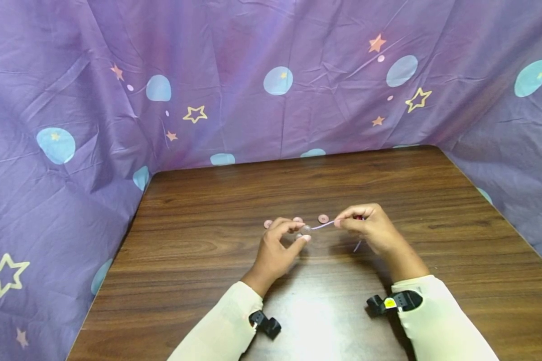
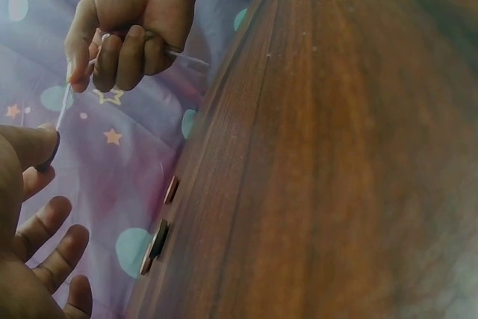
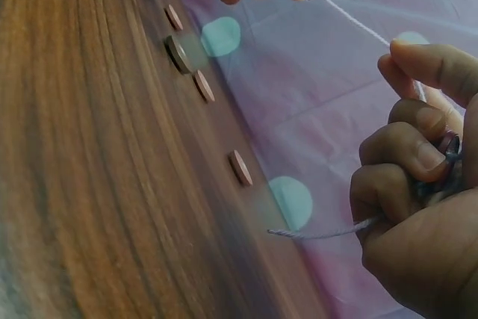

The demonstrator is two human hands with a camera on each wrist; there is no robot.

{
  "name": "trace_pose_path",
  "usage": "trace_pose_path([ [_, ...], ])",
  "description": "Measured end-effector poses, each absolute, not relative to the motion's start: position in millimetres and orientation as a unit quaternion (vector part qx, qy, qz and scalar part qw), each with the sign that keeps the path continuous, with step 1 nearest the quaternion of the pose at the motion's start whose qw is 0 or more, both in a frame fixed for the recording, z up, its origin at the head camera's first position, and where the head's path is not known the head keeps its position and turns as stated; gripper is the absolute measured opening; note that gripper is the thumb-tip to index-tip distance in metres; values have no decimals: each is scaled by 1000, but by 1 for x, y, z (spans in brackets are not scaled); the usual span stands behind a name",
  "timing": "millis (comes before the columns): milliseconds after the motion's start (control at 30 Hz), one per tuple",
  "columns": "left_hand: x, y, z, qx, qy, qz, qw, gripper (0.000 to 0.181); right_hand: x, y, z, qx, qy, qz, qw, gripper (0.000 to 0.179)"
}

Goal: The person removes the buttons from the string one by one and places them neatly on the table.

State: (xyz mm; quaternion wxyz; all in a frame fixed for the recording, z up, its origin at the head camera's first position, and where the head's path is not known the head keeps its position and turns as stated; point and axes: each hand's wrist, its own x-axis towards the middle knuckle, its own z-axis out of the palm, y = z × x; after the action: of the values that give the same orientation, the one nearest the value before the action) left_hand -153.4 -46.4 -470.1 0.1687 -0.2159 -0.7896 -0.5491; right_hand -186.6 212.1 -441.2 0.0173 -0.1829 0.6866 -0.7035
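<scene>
Five buttons (image 3: 240, 168), three pink, two darker, lie on the table (image 3: 75, 147), left of centre, right wrist view. At the head view's lower centre, left hand (image 1: 274, 251) pinches a sixth button (image 1: 306, 229), remaining fingers spread. Right hand (image 1: 375, 229) pinches one cord (image 1: 321, 225); its curled fingers partly obscure a dark item (image 3: 452, 147).

Something dark (image 3: 452, 152) lies mostly hidden inside the right hand (image 1: 374, 228); I can't tell what. Both pale sleeves (image 1: 438, 318) run out of sight at the bottom edge.
</scene>
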Motion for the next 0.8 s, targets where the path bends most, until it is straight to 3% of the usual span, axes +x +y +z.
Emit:
trace_pose_path([
  [500,-154,-43,-472,-213,-792,-547,166,29,-188,227,-443,-168,660,-733,-1,43],
  [800,-156,-36,-471,-193,-811,-542,103,29,-186,233,-444,-161,630,-759,4,45],
])
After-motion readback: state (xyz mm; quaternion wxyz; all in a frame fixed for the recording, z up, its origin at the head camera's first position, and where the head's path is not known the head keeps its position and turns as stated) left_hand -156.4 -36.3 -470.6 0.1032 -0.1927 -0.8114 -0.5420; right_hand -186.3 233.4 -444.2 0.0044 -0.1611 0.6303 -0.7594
